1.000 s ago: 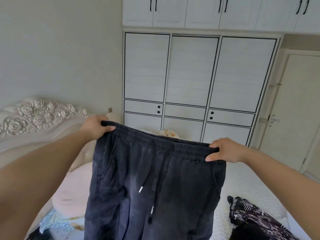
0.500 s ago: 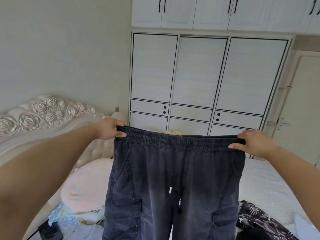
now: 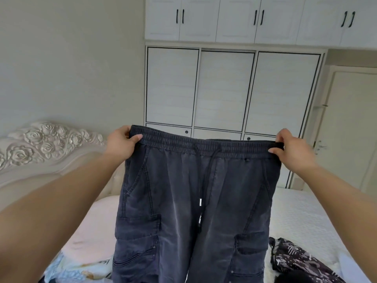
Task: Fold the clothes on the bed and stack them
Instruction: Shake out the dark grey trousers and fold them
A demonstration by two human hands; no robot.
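Head view: nearest the camera, both forearms reach forward, and between them hang the trousers [image 3: 195, 201], dark grey cargo ones with an elastic waistband and drawstring, held up in the air above the bed [image 3: 302, 217] with the front facing the person. The left hand [image 3: 120, 142] pinches the waistband's left end, thumb over the front; the right hand [image 3: 289, 150] grips its right end, fingers curled round the band, which is pulled taut and nearly level. The legs drop out of the bottom of the frame, so their ends cannot be seen. This looks like the spreading-out step before any fold is made. The next move likely calls for bringing the two hands together to lay leg on leg, or lowering the garment flat onto the mattress. Beyond, a patterned cloth [image 3: 293, 260] lies at the right, a pink pillow [image 3: 91, 231] at the left, then the headboard [image 3: 44, 144] and the wardrobe [image 3: 226, 88].
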